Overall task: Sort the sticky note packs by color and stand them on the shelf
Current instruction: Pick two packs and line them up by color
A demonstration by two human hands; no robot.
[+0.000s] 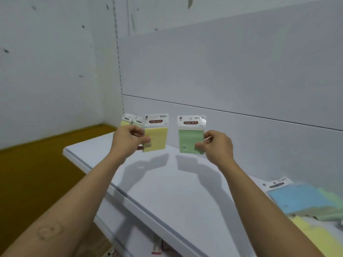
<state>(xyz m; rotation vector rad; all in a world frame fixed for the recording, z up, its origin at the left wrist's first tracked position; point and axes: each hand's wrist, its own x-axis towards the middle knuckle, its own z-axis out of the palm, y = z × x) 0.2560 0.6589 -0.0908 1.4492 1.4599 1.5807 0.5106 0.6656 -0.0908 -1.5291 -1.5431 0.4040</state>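
Note:
My left hand (128, 140) grips a yellow sticky note pack (156, 138) by its left edge and holds it upright above the white shelf (167, 182). My right hand (218, 145) pinches a green sticky note pack (189, 140) at its lower right corner, also upright and above the shelf. Behind my left hand, two yellow packs (130, 121) stand against the shelf's back panel, partly hidden. At the right end of the shelf lies a loose pile with a blue pack (297, 197) on top, green packs (332, 199) and yellow packs (311, 236).
The grey back panel (241, 89) rises behind the shelf. A white wall (46, 71) and a brown floor (37, 173) lie to the left. The shelf's front edge (148, 216) runs diagonally, with a lower level beneath it.

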